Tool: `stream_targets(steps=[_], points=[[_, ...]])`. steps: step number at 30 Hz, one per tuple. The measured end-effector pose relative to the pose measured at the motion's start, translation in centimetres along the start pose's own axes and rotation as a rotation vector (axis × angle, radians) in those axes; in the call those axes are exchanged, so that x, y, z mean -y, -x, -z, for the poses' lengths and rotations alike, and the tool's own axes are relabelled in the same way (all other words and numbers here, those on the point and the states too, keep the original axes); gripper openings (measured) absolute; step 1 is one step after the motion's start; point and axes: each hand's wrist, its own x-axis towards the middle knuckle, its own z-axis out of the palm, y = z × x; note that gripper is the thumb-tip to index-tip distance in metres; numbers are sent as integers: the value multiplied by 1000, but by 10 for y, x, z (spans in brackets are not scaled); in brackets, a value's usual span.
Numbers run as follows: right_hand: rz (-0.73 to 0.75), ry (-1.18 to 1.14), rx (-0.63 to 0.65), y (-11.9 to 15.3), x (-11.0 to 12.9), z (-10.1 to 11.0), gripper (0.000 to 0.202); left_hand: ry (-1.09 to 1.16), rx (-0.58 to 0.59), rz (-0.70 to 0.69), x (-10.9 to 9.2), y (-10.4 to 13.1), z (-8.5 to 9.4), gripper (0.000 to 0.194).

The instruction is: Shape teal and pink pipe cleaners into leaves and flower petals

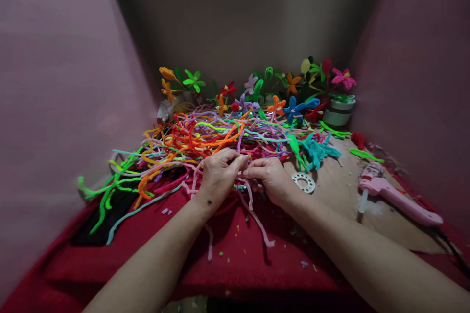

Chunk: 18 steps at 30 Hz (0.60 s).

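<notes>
- Left grip (222, 170) and right grip (273, 177): fingertips pinched together, seemingly on pink stem (260, 222), which dangles below; two-sided pinch probably steadies it. Exact contact hidden.
- Stem heap (205, 139) just beyond grips, presumably for easy reach.
- Glue gun (400, 198), right of grips, on brown sheet (338, 205); likely spares red cloth (279, 271).
- Black object (86, 232), left, partly covered: unidentified.

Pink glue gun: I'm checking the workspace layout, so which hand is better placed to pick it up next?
Probably the right hand: the pink glue gun lies on the cardboard to its right, while the left hand would likely have to reach across. Both hands appear busy pinching a pink stem.
</notes>
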Motion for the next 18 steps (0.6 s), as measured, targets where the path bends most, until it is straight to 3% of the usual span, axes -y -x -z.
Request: stream_targets(steps=[3,7,10,14,18], points=[[-1,-11,-28,0,1,0,16,151,98,135,-3,-6,7,33],[58,-49,-75,-2,2,2,21,214,267,304,-8,-8,20,30],[69,-67,-67,-3,3,3,21,116,325,275,-7,-7,24,26],[79,-92,-60,-4,4,3,17,64,330,156,-1,-7,23,25],[82,-106,-91,-5,4,3,19,68,308,156,0,-6,23,25]])
